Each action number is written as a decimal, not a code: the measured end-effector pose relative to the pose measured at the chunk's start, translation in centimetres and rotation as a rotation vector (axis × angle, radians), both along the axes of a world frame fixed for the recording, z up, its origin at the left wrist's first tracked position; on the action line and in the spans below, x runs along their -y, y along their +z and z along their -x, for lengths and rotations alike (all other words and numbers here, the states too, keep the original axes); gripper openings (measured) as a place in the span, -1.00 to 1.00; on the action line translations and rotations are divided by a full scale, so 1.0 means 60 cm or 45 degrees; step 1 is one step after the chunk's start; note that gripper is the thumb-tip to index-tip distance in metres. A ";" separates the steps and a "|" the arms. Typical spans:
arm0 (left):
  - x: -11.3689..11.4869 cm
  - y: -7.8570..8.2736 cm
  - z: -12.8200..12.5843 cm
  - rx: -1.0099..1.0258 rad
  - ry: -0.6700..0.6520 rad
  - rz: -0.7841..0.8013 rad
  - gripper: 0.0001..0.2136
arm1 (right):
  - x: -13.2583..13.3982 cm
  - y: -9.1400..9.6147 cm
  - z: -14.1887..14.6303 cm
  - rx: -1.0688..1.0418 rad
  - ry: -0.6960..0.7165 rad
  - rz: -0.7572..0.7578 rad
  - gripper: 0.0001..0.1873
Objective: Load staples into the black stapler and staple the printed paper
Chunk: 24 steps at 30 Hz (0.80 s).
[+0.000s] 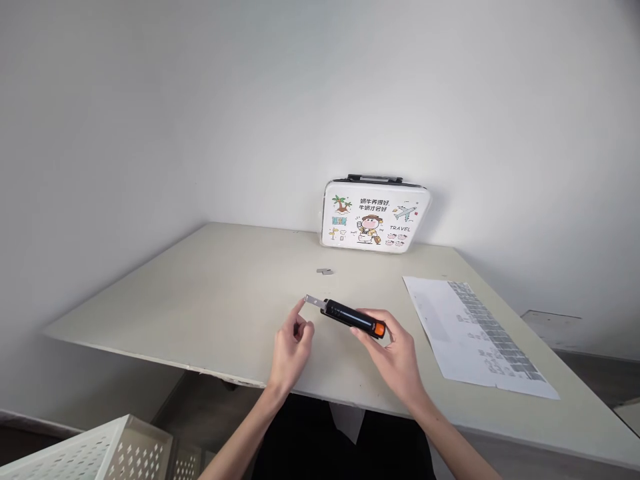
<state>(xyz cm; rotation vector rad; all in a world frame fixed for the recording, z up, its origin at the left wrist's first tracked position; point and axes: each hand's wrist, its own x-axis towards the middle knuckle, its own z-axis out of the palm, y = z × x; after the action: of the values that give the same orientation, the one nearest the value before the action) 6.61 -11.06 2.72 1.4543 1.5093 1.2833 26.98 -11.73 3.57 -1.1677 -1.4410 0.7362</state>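
A black stapler point(350, 318) with an orange end is held above the table, tilted with its metal end up to the left. My right hand point(397, 357) grips its orange end, thumb in front and fingers behind. From the other end juts a silver metal strip point(315, 302). The outstretched index fingertip of my left hand point(290, 350) is at the tip of this strip, while the thumb stands apart and the other fingers curl. A small dark patch shows between those fingers, too unclear to name. Beyond the stapler, small grey staple strips point(325, 271) lie on the table.
A white case point(375, 215) with cartoon prints and a black handle stands against the wall at the back of the table point(165, 287). A printed paper sheet point(445, 320) lies at the right. White perforated baskets point(120, 447) stand below the table's front left edge.
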 end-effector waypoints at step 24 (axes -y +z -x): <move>-0.025 -0.022 0.040 1.366 0.055 0.135 -0.82 | -0.298 -0.076 0.105 0.237 0.148 -0.077 -0.64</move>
<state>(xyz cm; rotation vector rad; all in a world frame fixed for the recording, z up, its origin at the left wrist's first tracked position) 4.21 -9.55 1.42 0.4591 0.8374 1.5862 20.68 6.13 -1.01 -1.1364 -1.6861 0.6720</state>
